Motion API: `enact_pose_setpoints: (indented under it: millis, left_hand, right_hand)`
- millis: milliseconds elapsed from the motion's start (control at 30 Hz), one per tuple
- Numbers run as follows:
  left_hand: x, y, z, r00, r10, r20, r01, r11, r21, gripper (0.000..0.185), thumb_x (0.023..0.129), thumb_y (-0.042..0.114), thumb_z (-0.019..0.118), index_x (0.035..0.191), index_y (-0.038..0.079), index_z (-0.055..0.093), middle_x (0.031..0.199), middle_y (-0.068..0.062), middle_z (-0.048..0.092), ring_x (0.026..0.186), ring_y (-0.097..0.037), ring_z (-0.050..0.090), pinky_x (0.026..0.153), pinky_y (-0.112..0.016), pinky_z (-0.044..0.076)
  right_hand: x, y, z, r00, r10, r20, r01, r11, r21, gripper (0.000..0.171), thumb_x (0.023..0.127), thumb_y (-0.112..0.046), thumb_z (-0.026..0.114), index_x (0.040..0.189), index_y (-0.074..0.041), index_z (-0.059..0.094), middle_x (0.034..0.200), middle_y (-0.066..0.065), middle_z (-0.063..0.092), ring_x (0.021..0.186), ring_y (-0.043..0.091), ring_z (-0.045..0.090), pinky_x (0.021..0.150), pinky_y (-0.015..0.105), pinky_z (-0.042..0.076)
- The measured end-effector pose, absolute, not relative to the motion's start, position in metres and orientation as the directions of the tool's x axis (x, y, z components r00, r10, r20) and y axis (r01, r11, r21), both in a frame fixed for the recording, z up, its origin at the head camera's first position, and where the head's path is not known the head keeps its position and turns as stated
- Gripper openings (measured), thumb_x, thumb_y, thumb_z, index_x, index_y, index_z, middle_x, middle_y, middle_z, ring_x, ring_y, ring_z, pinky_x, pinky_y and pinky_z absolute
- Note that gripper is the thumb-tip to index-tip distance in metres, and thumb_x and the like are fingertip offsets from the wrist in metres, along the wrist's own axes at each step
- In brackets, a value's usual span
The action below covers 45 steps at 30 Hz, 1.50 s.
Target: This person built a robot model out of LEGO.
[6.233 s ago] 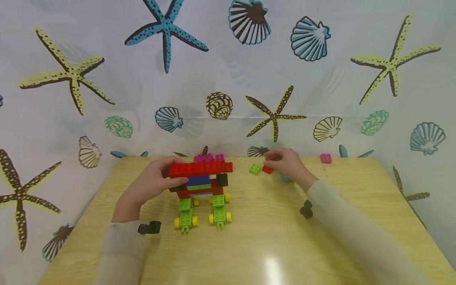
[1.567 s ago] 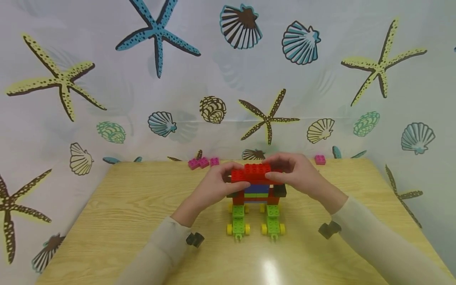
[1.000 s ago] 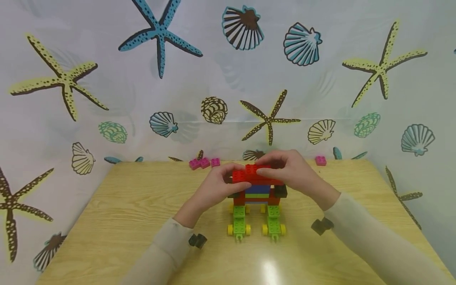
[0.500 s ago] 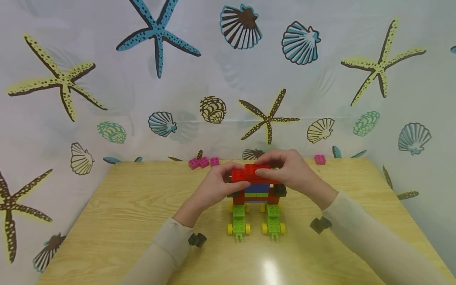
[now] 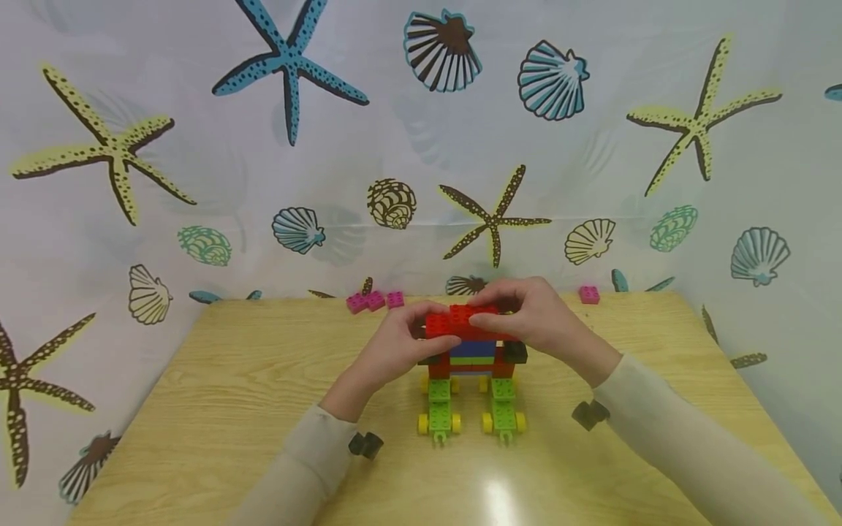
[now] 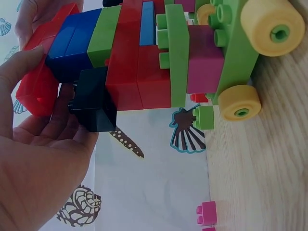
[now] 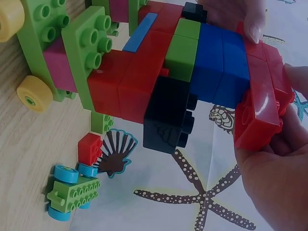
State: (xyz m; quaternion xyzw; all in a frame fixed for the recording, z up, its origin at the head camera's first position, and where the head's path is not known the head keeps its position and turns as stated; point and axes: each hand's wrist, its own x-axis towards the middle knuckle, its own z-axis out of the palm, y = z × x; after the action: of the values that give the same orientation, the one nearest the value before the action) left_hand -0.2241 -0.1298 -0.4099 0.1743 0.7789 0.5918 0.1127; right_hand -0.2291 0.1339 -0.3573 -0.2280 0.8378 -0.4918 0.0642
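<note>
A figure built of toy building bricks stands on two green wheeled bases (image 5: 440,416) with yellow wheels. Above the bases come red bricks (image 7: 139,77), blue bricks (image 5: 472,349) and a thin green layer. A black brick (image 7: 166,115) juts out on each side. Its top is a wide red layer (image 5: 437,325) with a red brick (image 5: 463,315) over the middle. My left hand (image 5: 395,347) grips the left end of that layer, thumb in front and fingers behind. My right hand (image 5: 549,325) pinches the upper red brick from the right, hiding part of it.
Several pink bricks (image 5: 375,300) lie at the table's back edge on the left, another pink brick (image 5: 589,294) on the right. Behind the figure are a loose red brick (image 7: 89,148), a green brick (image 7: 101,121) and a green car base (image 7: 74,192) with blue wheels. A patterned curtain (image 5: 355,183) hangs behind.
Since the oldest frame the figure has moved right to the table's middle, and my right hand has come from the loose bricks to its top. Lately that hand has shifted slightly left.
</note>
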Motion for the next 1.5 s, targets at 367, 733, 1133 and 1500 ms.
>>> enact_pose_setpoints:
  millis: [367, 733, 1133, 1500]
  left_hand:
    - [-0.223, -0.128, -0.411, -0.916, 0.399, 0.035, 0.138, 0.232, 0.963, 0.041, 0.101, 0.021, 0.086, 0.139, 0.013, 0.073, 0.137, -0.013, 0.076, 0.11, -0.025, 0.078, 0.094, -0.038, 0.07]
    - [-0.222, -0.129, -0.415, -0.916, 0.399, 0.036, 0.13, 0.21, 0.969, 0.041, 0.101, 0.022, 0.086, 0.139, 0.012, 0.073, 0.139, -0.014, 0.075, 0.11, -0.025, 0.079, 0.095, -0.038, 0.07]
    - [-0.223, -0.129, -0.415, -0.913, 0.405, 0.045, 0.134, 0.192, 0.972, 0.041, 0.101, 0.023, 0.086, 0.139, 0.014, 0.073, 0.141, -0.013, 0.073, 0.112, -0.026, 0.08, 0.096, -0.038, 0.07]
    - [-0.221, -0.127, -0.417, -0.912, 0.408, 0.046, 0.138, 0.201, 0.97, 0.042, 0.1, 0.025, 0.086, 0.139, 0.016, 0.073, 0.139, -0.011, 0.076, 0.115, -0.026, 0.078, 0.099, -0.04, 0.069]
  right_hand:
    - [-0.227, 0.134, -0.36, -0.895, -0.432, 0.109, -0.3, 0.404, -0.864, 0.026, 0.101, -0.026, 0.085, 0.124, -0.015, 0.084, 0.122, 0.008, 0.08, 0.102, 0.025, 0.072, 0.09, 0.034, 0.066]
    - [-0.231, 0.135, -0.365, -0.894, -0.438, 0.094, -0.291, 0.407, -0.866, 0.028, 0.101, -0.026, 0.085, 0.125, -0.013, 0.084, 0.122, 0.01, 0.081, 0.102, 0.025, 0.073, 0.09, 0.033, 0.065]
    - [-0.229, 0.14, -0.367, -0.884, -0.464, 0.06, -0.268, 0.398, -0.877, 0.041, 0.101, -0.029, 0.085, 0.139, -0.015, 0.077, 0.133, 0.01, 0.079, 0.112, 0.027, 0.074, 0.095, 0.033, 0.067]
    - [-0.225, 0.139, -0.373, -0.891, -0.447, 0.077, -0.262, 0.368, -0.892, 0.038, 0.101, -0.026, 0.086, 0.136, -0.013, 0.078, 0.126, 0.012, 0.079, 0.104, 0.027, 0.075, 0.088, 0.032, 0.069]
